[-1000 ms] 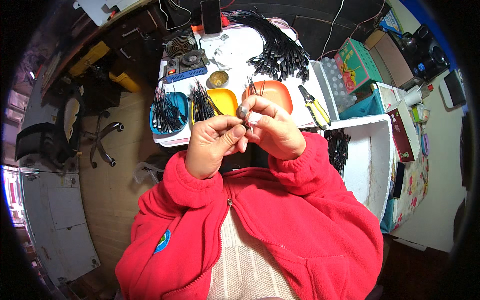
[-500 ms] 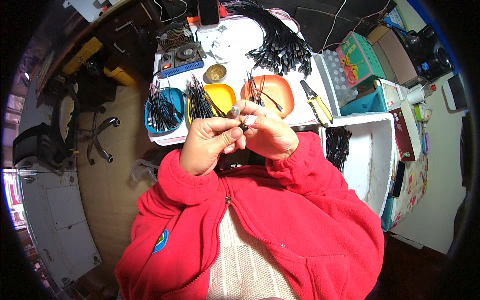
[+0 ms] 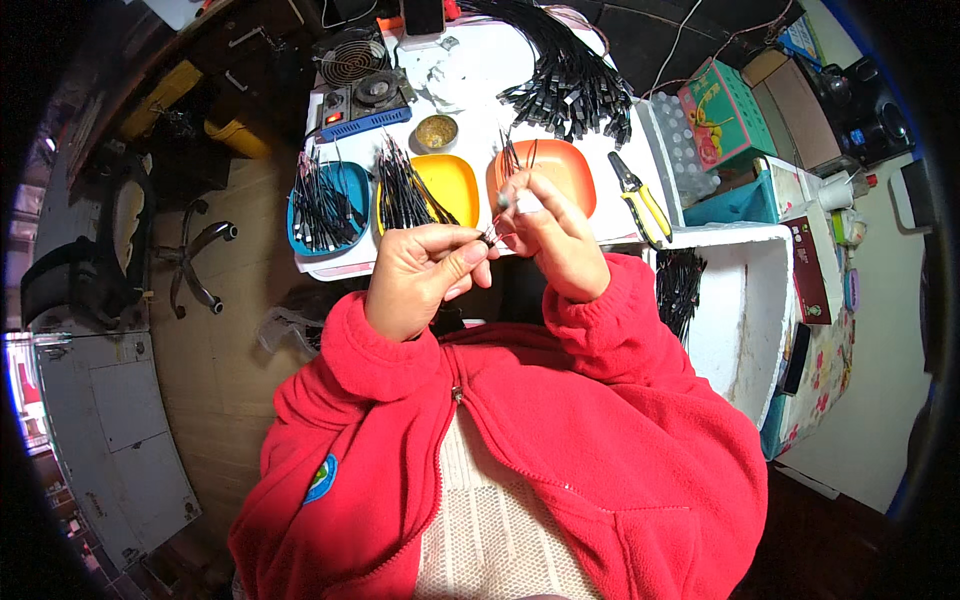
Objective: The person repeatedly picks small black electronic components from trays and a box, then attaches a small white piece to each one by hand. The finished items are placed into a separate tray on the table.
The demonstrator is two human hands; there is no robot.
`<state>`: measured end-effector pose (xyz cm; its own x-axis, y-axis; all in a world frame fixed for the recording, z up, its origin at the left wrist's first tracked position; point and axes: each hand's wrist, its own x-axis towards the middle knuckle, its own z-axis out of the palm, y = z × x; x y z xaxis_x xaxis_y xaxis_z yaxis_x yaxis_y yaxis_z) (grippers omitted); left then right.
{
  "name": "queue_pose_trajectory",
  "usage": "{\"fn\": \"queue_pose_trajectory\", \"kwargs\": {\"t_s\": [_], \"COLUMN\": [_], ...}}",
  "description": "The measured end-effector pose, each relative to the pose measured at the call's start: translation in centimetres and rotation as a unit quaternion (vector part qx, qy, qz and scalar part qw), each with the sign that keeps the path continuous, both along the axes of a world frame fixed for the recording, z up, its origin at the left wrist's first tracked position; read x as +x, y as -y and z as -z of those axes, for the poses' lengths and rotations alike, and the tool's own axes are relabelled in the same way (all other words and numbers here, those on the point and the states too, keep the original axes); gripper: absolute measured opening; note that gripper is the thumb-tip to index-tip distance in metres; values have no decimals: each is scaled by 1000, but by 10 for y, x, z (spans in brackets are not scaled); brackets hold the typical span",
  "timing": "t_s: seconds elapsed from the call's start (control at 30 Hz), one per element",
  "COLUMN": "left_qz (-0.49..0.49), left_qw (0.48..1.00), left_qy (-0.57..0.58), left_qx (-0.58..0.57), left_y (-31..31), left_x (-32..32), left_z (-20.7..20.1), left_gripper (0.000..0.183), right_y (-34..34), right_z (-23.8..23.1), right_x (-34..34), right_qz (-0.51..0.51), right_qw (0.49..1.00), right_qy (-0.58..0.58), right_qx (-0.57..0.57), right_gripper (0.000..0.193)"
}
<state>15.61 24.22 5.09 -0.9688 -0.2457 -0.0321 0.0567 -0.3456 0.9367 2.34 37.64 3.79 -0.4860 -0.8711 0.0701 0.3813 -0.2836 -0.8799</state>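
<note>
And there it was, just above the middle of the frame: a small dark piece (image 3: 488,238), with thin reddish wires (image 3: 507,239) fanning from its right side. Tiny thing, its finer shape too small to make out! The left hand (image 3: 425,272) had it firmly, thumb and index finger pinched together, the piece poking out right at their tips. Across on the right, the right hand (image 3: 562,245) was in close, fingers bent and thumb up near the index finger. The wires bridged the narrow gap to it, but whether its fingertips were gripping them, I could not tell. Both hands were up in front of the near edge of the white table (image 3: 480,80). Behind them, a blue tray (image 3: 362,182) and a yellow tray (image 3: 457,185) held black cables, an orange tray (image 3: 572,172) sat behind the right hand, and yellow-handled pliers (image 3: 642,205) lay right of that.
</note>
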Motion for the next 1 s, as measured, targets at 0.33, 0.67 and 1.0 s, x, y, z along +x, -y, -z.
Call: {"fn": "queue_pose_trajectory", "kwargs": {"t_s": [0.33, 0.67, 1.0], "left_qz": [3, 78, 126], "left_qw": [997, 991, 983], "left_qy": [70, 99, 124], "left_qx": [-17, 32, 47], "left_y": [-9, 0, 7], "left_x": [17, 32, 23], "left_z": [-13, -27, -28], "left_gripper": [13, 15, 15], "right_y": [-5, -39, -32], "right_z": [-13, -27, -36], "right_x": [21, 8, 6], "right_qz": [161, 36, 72], "right_qw": [838, 872, 817], "right_qy": [-511, -482, -571], "right_qx": [104, 70, -36], "right_gripper": [21, 34, 22]}}
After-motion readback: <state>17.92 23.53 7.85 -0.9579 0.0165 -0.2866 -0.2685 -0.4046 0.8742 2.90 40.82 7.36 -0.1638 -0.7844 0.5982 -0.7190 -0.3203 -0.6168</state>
